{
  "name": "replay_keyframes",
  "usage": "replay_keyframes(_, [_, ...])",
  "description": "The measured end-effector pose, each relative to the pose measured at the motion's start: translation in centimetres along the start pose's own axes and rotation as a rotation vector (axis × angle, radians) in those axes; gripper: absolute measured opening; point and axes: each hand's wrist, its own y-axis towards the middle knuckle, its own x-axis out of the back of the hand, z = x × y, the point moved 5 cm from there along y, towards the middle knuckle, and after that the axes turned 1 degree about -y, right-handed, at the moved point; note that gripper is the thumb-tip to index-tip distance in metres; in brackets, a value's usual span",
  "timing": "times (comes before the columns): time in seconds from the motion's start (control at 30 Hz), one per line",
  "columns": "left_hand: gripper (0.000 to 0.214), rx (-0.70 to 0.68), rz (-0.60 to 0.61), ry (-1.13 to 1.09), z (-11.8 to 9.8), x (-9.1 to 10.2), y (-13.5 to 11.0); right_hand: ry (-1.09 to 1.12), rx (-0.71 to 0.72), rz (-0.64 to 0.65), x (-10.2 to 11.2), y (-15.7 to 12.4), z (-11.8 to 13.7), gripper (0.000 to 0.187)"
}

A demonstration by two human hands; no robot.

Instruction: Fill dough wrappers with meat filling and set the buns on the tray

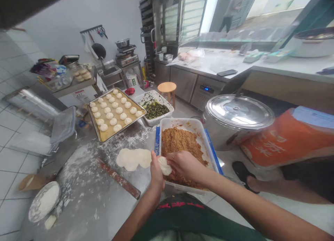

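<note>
A pleated, round bun (164,165) sits between my two hands over the near left edge of the filling tub. My left hand (157,171) cups its left side, and the fingers of my right hand (184,166) pinch its right edge. Beneath and behind them, the clear tub (180,121) holds a reddish-brown crumbly filling (182,141). Left of my left hand, flat dough wrappers (134,158) overlap on the floured metal table (88,199). A wooden rolling pin (120,178) lies nearer to me. Shaped buns stand in rows on a paper-lined tray (103,135) farther back.
A white tub of chopped green filling (156,108) stands behind the brown one. At the left are a bowl of flour (44,201) and a dough lump (50,222). A lidded steel pot (238,112) and an orange sack (284,140) are at right, near another person's foot (250,181).
</note>
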Motion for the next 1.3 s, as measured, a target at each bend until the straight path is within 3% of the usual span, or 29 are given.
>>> replay_keyframes(0.13, [0.056,-0.024,0.079,-0.028,-1.0,-0.7,-0.7,0.057,0.027,0.013,0.5,-0.2,-0.2,0.022])
replay_keyframes(0.3, [0.055,-0.124,0.093,-0.078,-1.9,-1.1,-1.8,0.199,-0.006,-0.107,0.9,-0.3,-0.4,0.017])
replay_keyframes(0.4, [0.055,-0.020,0.092,-0.077,-1.0,-0.8,-1.3,0.147,-0.067,-0.122,0.4,-0.3,-0.5,0.018])
replay_keyframes(0.53, [0.063,0.112,0.188,-0.034,-0.6,-0.9,-1.0,0.055,0.006,-0.149,0.4,-0.5,-0.3,0.020])
replay_keyframes(0.7, [0.061,-0.023,0.149,-0.069,-2.1,-1.1,-1.2,0.180,0.070,-0.223,1.2,-0.7,0.0,0.018])
replay_keyframes(0.8, [0.062,0.000,0.142,0.010,-2.0,-1.1,-0.9,0.129,0.053,-0.193,1.2,-0.6,0.2,0.017])
replay_keyframes(0.9, [0.065,0.063,0.210,0.055,-1.6,-1.4,-0.9,0.004,0.108,-0.167,1.3,-0.6,0.5,0.012])
replay_keyframes(1.03, [0.066,0.029,0.269,0.026,-2.0,-1.8,-1.4,-0.047,0.105,-0.259,2.0,-1.0,0.3,0.015])
replay_keyframes(1.3, [0.067,0.055,0.237,0.056,-2.5,-2.5,-1.3,-0.017,0.126,-0.310,2.8,-1.4,0.2,0.018])
